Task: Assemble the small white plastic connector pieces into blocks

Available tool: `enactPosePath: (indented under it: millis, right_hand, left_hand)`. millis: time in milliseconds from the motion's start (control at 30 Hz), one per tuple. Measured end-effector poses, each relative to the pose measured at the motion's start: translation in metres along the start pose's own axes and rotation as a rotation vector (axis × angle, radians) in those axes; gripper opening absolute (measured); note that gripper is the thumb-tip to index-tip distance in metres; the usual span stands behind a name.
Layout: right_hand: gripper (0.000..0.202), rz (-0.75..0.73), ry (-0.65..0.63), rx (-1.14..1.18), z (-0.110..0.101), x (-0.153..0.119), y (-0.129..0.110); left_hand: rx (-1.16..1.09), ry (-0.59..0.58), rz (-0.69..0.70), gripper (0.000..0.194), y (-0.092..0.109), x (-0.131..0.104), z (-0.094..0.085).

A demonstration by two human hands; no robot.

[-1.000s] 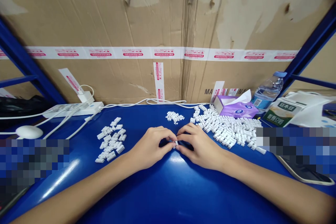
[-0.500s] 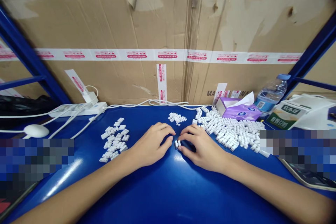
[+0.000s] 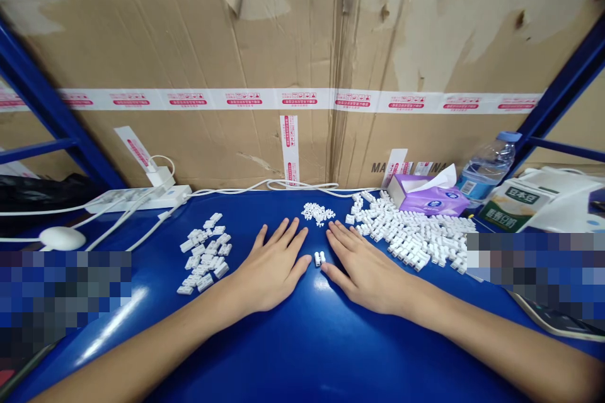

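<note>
1. While the left hand (image 3: 271, 271) and the right hand (image 3: 363, 271) lie palm down on the blue table (image 3: 307, 346), fingers stretched out, neither grips anything
2. One white piece (image 3: 317, 258) sits loose between the two thumbs, nearer the right one; whether that thumb touches it, I cannot tell
3. Off to the left, well apart from it, lies a modest group of white blocks (image 3: 208, 250)
4. Just past the fingertips is a little heap of tiny white parts (image 3: 317, 213), which I judge unused
5. Beyond the right hand, far more white pieces (image 3: 413, 236) spread up to the purple tissue pack (image 3: 428, 198)
6. Which group is finished and which is waiting cannot be told for certain; the middle piece belongs to neither yet
</note>
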State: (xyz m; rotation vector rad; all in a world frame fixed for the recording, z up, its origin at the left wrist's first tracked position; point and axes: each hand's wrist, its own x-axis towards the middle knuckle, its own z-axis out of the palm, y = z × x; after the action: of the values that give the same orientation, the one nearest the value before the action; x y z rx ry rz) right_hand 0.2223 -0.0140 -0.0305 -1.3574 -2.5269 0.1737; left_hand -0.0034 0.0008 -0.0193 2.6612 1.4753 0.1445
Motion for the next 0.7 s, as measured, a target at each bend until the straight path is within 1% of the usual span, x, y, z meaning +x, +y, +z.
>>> enactPosePath:
  millis: [333,467,533,700]
  right_hand:
    - [0.079,0.017,-0.045,0.005,-0.0023,0.0005,-0.0007]
    - [0.081,0.023,-0.076,-0.016,-0.0036,0.001,-0.0012]
    - [0.081,0.019,-0.069,-0.019,-0.0032,0.001,-0.0007]
    - [0.078,0.0,-0.029,-0.005,-0.0014,0.0008,0.0003]
  left_hand:
    - [-0.031,0.013,-0.006,0.06,0.0022,-0.0003,-0.0014]
    - [-0.02,-0.007,-0.003,0.062,0.0018,0.0,-0.0012]
    - [-0.015,-0.015,-0.003,0.062,0.0018,0.0,-0.0013]
    - [-0.025,0.01,0.005,0.062,0.0013,-0.0004,-0.0012]
